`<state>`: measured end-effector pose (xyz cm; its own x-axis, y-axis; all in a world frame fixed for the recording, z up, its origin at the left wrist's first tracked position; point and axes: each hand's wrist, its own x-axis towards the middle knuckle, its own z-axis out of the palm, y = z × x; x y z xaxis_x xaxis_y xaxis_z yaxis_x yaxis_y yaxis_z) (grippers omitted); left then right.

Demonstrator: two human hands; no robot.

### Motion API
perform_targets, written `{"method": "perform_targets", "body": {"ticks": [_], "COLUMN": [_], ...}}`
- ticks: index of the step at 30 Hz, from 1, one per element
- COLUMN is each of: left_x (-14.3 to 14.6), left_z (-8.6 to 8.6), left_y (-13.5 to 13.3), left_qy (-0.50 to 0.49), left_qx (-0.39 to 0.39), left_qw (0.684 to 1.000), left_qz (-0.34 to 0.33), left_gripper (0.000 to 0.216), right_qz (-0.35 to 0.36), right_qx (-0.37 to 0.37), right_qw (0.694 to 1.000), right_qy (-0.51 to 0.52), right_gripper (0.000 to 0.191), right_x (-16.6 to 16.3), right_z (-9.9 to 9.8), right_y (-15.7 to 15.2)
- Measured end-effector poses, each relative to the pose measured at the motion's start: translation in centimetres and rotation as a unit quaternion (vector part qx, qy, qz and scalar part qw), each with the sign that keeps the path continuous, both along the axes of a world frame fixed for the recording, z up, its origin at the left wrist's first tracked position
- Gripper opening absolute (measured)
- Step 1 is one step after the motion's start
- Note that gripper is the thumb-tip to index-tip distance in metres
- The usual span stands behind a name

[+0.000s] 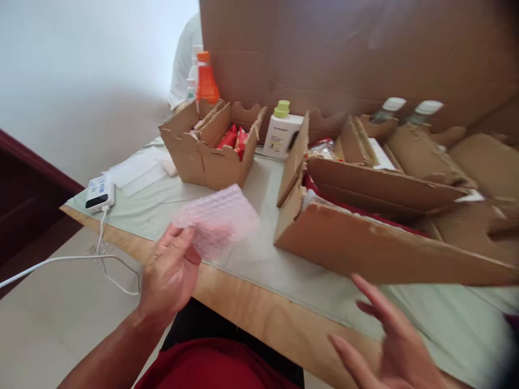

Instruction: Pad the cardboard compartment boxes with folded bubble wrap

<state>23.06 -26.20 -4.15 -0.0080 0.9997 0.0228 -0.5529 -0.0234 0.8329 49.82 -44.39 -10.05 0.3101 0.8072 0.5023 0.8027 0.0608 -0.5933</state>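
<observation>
Head camera: the left hand (170,273) pinches a small sheet of bubble wrap (221,219) between thumb and fingers, held above the near left part of the table (259,310). The sheet is pale pink, translucent and dimpled, and it wraps nothing yet. The right hand (389,346) hovers over the near edge, fingers spread, palm empty; motion blurs it.

Packing looks only partly done. A small cardboard box (211,156) toward the far left stands open with red packets (233,138) inside. The long cardboard box (377,243) on the right is also open, its flaps up and its contents mostly hidden.

A white bottle (280,132) with a green cap stands loose between the boxes at the far edge, and an orange bottle (206,81) stands behind the small box. The cardboard is matte brown, with scalloped edges on the small box. The table is pale wood under a smooth greenish cover (263,183). A white power bank (99,193) sits at the left corner.
</observation>
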Motion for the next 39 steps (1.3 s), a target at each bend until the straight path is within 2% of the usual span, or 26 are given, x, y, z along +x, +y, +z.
{"method": "perform_targets", "body": {"ticks": [2, 4, 5, 7, 8, 10, 12, 13, 15, 17, 19, 20, 22, 24, 27, 29, 31, 32, 34, 37, 39], "left_x": [1.5, 2.4, 2.6, 2.7, 2.7, 2.5, 2.3, 2.3, 1.9, 1.2, 0.4, 0.2, 0.1, 1.0, 3.4, 4.8, 5.4, 5.4, 4.9, 3.8, 3.6], "left_z": [0.2, 0.3, 0.3, 0.0, -0.4, -1.6, -3.4, -4.3, -6.2, -7.4, -7.8, -7.7, -7.1, -6.3, -5.8, -6.3, -7.4, -8.0, -9.1, -10.1, -10.2], "left_y": [-1.8, -2.9, -3.2, -3.2, -3.1, -2.7, -2.4, -2.5, -2.9, -3.5, -3.9, -4.0, -3.8, -3.0, -1.5, -0.5, 0.2, 0.4, 0.7, 0.6, 0.4], "left_qy": [-0.025, -0.043, -0.048, -0.052, -0.050, -0.035, -0.005, 0.015, 0.065, 0.133, 0.226, 0.278, 0.372, 0.431, 0.485, 0.532, 0.584, 0.600, 0.610, 0.593, 0.589], "left_qx": [-0.055, -0.099, -0.122, -0.163, -0.178, -0.190, -0.185, -0.182, -0.168, -0.119, -0.035, 0.015, 0.125, 0.239, 0.367, 0.402, 0.402, 0.396, 0.386, 0.382, 0.384], "left_qw": [0.995, 0.986, 0.981, 0.975, 0.974, 0.974, 0.975, 0.975, 0.976, 0.980, 0.973, 0.960, 0.919, 0.865, 0.772, 0.712, 0.665, 0.652, 0.648, 0.663, 0.665], "left_qz": [-0.075, -0.128, -0.141, -0.140, -0.132, -0.118, -0.121, -0.127, -0.124, -0.082, -0.026, -0.013, -0.033, -0.094, -0.182, -0.219, -0.236, -0.241, -0.244, -0.249, -0.252], "left_gripper": [0.009, 0.009, 0.009, 0.009, 0.009, 0.010, 0.014, 0.018, 0.028, 0.035, 0.032, 0.029, 0.025, 0.025, 0.028, 0.032, 0.034, 0.033, 0.029, 0.028, 0.028], "right_qz": [0.071, 0.132, 0.156, 0.187, 0.191, 0.175, 0.141, 0.120, 0.079, 0.025, -0.040, -0.072, -0.117, -0.107, 0.022, 0.104, 0.139, 0.146, 0.147, 0.110, 0.063], "right_qx": [0.009, -0.006, -0.022, -0.078, -0.109, -0.159, -0.192, -0.203, -0.232, -0.240, -0.195, -0.155, -0.070, -0.024, -0.041, -0.092, -0.138, -0.152, -0.153, -0.127, -0.119], "right_qw": [0.996, 0.985, 0.976, 0.947, 0.930, 0.898, 0.880, 0.882, 0.907, 0.950, 0.980, 0.984, 0.978, 0.976, 0.982, 0.974, 0.963, 0.959, 0.957, 0.964, 0.969], "right_qy": [0.044, 0.110, 0.152, 0.248, 0.295, 0.372, 0.410, 0.408, 0.344, 0.196, 0.018, -0.058, -0.155, -0.186, -0.181, -0.178, -0.187, -0.191, -0.198, -0.206, -0.209], "right_gripper": [0.087, 0.090, 0.082, 0.051, 0.038, 0.029, 0.036, 0.040, 0.044, 0.040, 0.033, 0.031, 0.025, 0.018, 0.016, 0.021, 0.028, 0.030, 0.031, 0.030, 0.028], "right_x": [-2.0, -3.0, -3.2, -3.1, -2.8, -2.0, -0.7, 0.1, 1.8, 3.3, 4.2, 4.4, 3.9, 2.4, -1.4, -3.9, -5.3, -5.4, -4.6, -1.6, 0.5], "right_z": [1.0, 1.3, 1.0, 0.1, -0.3, -0.9, -0.8, -0.6, -0.2, -0.1, -0.1, 0.0, 0.2, 0.7, 0.8, 0.1, -1.1, -1.8, -3.1, -4.3, -4.4], "right_y": [2.4, 4.9, 6.0, 7.1, 7.2, 6.6, 5.8, 5.5, 5.0, 4.6, 3.8, 3.4, 2.6, 2.5, 4.2, 5.9, 7.1, 7.2, 6.2, 2.0, -1.1]}}
